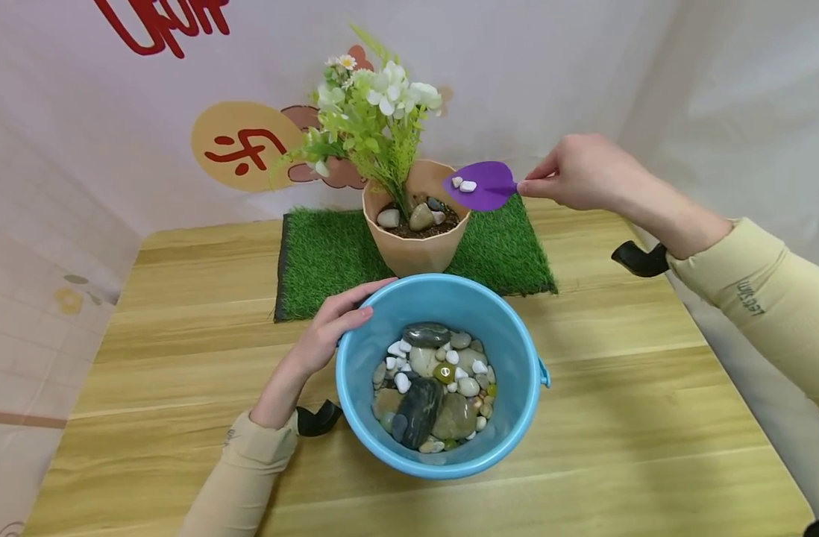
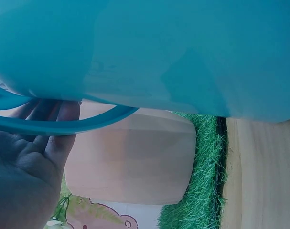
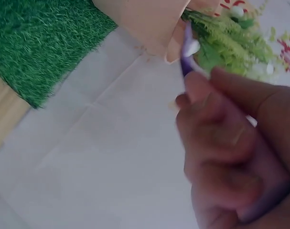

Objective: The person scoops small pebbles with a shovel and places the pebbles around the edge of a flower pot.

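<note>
My right hand (image 1: 587,173) pinches the handle of a purple toy trowel (image 1: 493,175). Two white pebbles (image 1: 468,186) lie on its blade, which is at the right rim of a peach flowerpot (image 1: 419,253). In the right wrist view, curled fingers (image 3: 226,138) wrap the trowel's handle. The pot holds dark soil, several stones (image 1: 421,217) and a white-flowered plant (image 1: 383,112). My left hand (image 1: 325,328) holds the rim of a blue bucket (image 1: 439,470), thumb over the edge and fingers outside, behind the bucket's handle (image 2: 87,125). Stones (image 1: 419,410) and pebbles cover the bucket's bottom.
The flowerpot stands on a green turf mat (image 1: 329,246) at the back of the wooden table (image 1: 617,418). A pale printed wall covering (image 1: 517,74) rises behind it. The bucket sits close in front of the pot.
</note>
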Tool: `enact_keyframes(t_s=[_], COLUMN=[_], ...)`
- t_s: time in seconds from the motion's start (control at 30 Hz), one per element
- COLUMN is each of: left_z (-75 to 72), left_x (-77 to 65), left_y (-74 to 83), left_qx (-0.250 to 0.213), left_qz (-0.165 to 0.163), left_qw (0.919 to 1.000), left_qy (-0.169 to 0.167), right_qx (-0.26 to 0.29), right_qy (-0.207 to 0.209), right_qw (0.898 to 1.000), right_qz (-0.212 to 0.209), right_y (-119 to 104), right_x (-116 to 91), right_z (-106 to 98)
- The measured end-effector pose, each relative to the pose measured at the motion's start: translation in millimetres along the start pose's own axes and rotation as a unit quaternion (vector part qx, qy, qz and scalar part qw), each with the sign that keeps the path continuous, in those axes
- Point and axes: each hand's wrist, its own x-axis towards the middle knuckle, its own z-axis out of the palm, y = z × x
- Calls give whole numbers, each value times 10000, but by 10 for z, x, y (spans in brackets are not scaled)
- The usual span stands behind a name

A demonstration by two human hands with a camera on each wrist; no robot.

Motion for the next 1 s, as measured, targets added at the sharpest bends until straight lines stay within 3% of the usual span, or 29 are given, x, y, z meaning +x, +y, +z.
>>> enact_keyframes(t_s=[0.2, 0.47, 1.0], left_z=[11, 6, 11], left_x=[-2, 6, 16], left_y=[11, 2, 1], left_qx=[27, 18, 6], left_qz=[-16, -11, -46], left_qw=[10000, 10000, 9999], left_qy=[44, 31, 115], right_qx=[-561, -895, -514], right_qy=[650, 1062, 1169], right_qw=[9963, 9901, 9903], right_qz=[-60, -188, -538], right_y=[-204, -246, -382], right_x=[2, -106, -874], right_z=[0, -39, 24])
